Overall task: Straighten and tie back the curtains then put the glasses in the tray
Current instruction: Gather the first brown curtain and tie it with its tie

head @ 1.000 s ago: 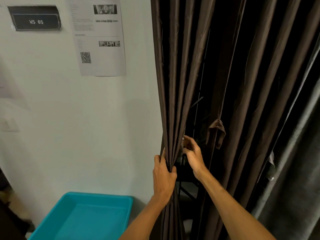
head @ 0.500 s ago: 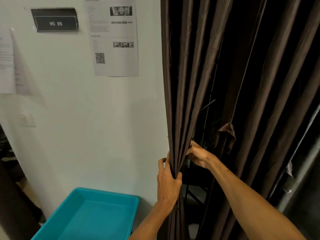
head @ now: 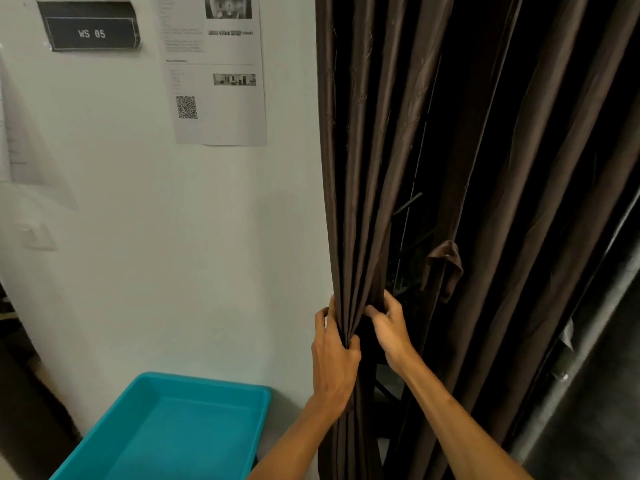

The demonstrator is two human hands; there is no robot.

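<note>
One dark brown pleated fabric curtain (head: 485, 168). One brown fabric tie-back loop (head: 445, 268). One teal rectangular plastic tray (head: 207, 382). One black rectangular wall sign (head: 90, 27). Two hands: left hand (head: 334, 362), right hand (head: 389, 329).

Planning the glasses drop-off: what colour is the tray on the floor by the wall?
The tray is plain teal blue, seen at lower left in the head view.

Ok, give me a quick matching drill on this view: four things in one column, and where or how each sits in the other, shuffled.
1 left hand
2 tray
3 fabric loop
4 WS 05 sign

A upper left on the wall
B dangling from the curtain
C teal, low beside the wall
D gripping gathered curtain folds

Pairs: 1-D, 2-C, 3-B, 4-A
</note>
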